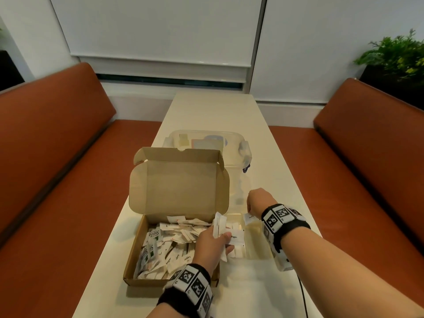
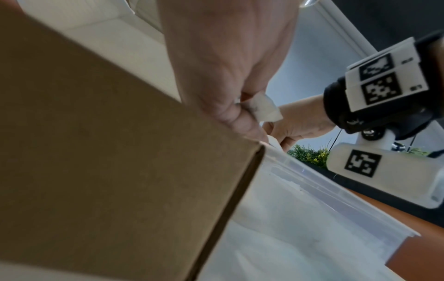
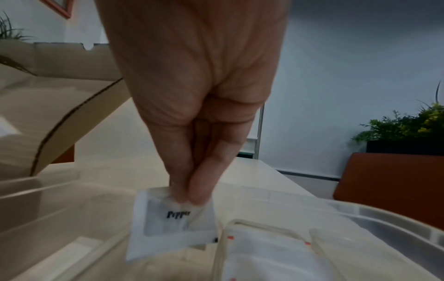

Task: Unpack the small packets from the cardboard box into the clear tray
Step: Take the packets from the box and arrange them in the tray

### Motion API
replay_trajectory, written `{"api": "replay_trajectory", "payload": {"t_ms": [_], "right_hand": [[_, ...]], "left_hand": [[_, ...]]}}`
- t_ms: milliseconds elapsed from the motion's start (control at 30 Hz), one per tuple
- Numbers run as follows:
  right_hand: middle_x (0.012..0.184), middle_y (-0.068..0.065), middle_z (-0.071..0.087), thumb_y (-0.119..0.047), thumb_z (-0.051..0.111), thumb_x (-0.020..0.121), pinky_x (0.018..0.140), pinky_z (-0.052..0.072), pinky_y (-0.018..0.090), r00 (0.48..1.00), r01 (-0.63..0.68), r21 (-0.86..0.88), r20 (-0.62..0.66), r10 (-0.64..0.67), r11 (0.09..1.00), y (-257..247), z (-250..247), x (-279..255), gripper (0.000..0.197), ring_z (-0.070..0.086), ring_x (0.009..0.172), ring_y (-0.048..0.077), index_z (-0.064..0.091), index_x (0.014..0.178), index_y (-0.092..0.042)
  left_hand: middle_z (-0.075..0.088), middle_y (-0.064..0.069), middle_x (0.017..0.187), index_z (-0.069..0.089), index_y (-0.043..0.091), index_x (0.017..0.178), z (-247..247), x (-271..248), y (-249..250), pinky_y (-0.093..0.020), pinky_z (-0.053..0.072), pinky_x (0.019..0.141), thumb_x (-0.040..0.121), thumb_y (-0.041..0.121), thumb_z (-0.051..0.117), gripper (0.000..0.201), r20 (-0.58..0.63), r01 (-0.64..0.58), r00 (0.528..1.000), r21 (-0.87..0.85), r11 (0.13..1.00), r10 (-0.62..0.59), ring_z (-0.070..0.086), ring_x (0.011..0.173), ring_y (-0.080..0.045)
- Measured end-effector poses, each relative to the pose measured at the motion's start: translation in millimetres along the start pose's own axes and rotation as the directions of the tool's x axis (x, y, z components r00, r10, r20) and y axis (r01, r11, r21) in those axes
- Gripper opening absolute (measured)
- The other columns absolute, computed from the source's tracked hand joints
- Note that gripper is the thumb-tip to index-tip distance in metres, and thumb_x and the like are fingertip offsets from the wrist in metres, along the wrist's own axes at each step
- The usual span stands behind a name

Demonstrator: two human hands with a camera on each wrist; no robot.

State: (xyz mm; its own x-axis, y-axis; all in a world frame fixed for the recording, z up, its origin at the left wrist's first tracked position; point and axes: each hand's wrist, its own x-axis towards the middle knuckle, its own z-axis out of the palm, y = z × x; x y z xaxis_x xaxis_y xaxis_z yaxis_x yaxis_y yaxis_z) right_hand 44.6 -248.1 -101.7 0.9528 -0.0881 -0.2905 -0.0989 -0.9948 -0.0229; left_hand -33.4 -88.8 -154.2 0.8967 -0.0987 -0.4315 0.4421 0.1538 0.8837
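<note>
Cardboard box (image 1: 174,246) still full; right hand (image 3: 192,106) pinches a pepper packet (image 3: 171,222) over the tray (image 1: 257,252), left hand (image 1: 212,245) clutches several packets (image 1: 219,224). Next, I'd say: release inside.

Matt card, glossy plastic, paper sachets

The cardboard box (image 1: 179,193) is plain brown card, matt and slightly fibrous; the clear tray (image 1: 259,251) is smooth see-through plastic with a faint sheen. The packets (image 1: 174,239) are white paper, the pepper packet (image 3: 173,222) lightly crinkled. The counter (image 1: 213,111) is smooth, pale, satin.
</note>
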Motion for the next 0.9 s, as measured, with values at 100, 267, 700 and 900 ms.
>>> {"api": "replay_trajectory", "payload": {"t_ms": [100, 267, 700, 900], "right_hand": [[0.111, 0.015, 0.066, -0.002, 0.052, 0.089, 0.087, 0.051, 0.029, 0.999, -0.015, -0.034, 0.048, 0.017, 0.999, 0, 5, 0, 0.022, 0.064, 0.103, 0.028, 0.066, 0.107, -0.001], [0.113, 0.015, 0.065, 0.001, 0.051, 0.089, 0.083, 0.049, 0.027, 0.997, -0.021, -0.090, 0.077, 0.028, 0.996, 0, 13, -3, 0.022, 0.063, 0.104, 0.028, 0.063, 0.107, 0.001], [0.116, 0.016, 0.062, -0.001, 0.048, 0.091, 0.090, 0.048, 0.028, 0.998, 0.032, 0.010, 0.046, -0.033, 0.999, 2, 6, -13, 0.024, 0.060, 0.108, 0.027, 0.062, 0.110, 0.001], [0.074, 0.002, 0.065, -0.017, 0.069, 0.083, 0.053, 0.051, 0.019, 0.989, 0.087, 0.460, 0.065, -0.131, 0.884, -2, -8, -26, 0.011, 0.062, 0.060, 0.012, 0.068, 0.083, -0.006]], "left_hand": [[0.071, -0.007, 0.089, 0.067, 0.011, 0.095, 0, 0, 0, -0.022, 0.056, 0.061, 0.089, 0.002, 0.061, 0.012, -0.005, -0.002, 1.000, 0.015, 1.000, 0.002, 0.070, 0.076, -0.017], [0.069, -0.004, 0.081, 0.067, 0.011, 0.091, -2, 1, -1, -0.018, 0.053, 0.055, 0.089, 0.003, 0.061, 0.011, -0.009, -0.001, 1.000, 0.020, 1.000, 0.002, 0.069, 0.066, -0.012], [0.069, -0.002, 0.075, 0.067, 0.015, 0.081, -2, -1, 0, -0.023, 0.057, 0.060, 0.087, 0.003, 0.062, 0.014, -0.011, -0.009, 1.000, 0.059, 0.998, 0.010, 0.068, 0.060, -0.012], [0.068, -0.003, 0.073, 0.067, 0.010, 0.087, -1, 0, 2, -0.027, 0.057, 0.060, 0.087, 0.003, 0.061, 0.009, 0.007, -0.024, 1.000, 0.081, 0.996, 0.024, 0.066, 0.059, -0.013]]}}
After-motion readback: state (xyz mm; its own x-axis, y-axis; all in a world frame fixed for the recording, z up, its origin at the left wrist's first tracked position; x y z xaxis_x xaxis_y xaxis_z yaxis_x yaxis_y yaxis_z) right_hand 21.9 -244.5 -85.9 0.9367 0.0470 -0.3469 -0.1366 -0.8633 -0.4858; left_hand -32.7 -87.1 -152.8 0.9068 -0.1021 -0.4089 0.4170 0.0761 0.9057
